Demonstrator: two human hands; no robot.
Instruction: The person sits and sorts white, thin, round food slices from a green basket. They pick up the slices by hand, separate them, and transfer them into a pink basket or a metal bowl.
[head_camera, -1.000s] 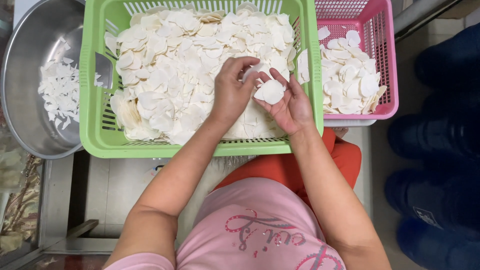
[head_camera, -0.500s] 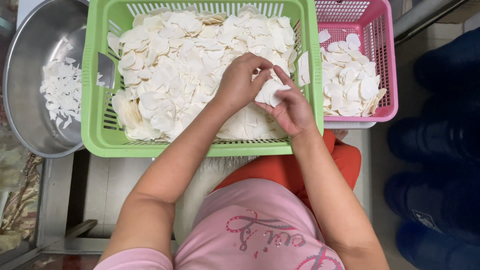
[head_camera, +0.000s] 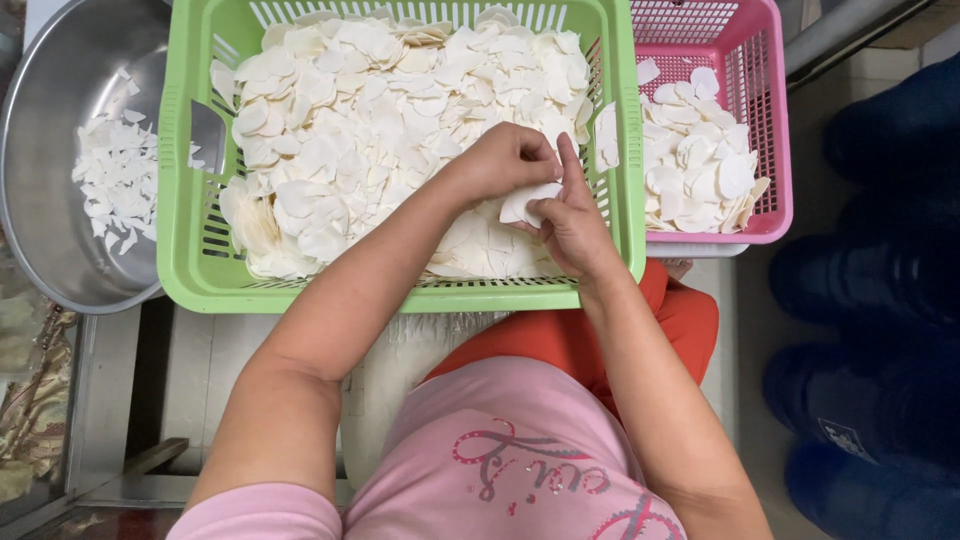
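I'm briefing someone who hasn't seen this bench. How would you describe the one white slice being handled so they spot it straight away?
Start at the big green basket heaped with white slices. Near its right wall, the left hand and right hand meet above the heap. The slice is the one pinched between them, raised off the pile, while all the others lie loose.

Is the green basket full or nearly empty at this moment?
Full. The green basket is heaped with white slices that cover its floor from wall to wall.
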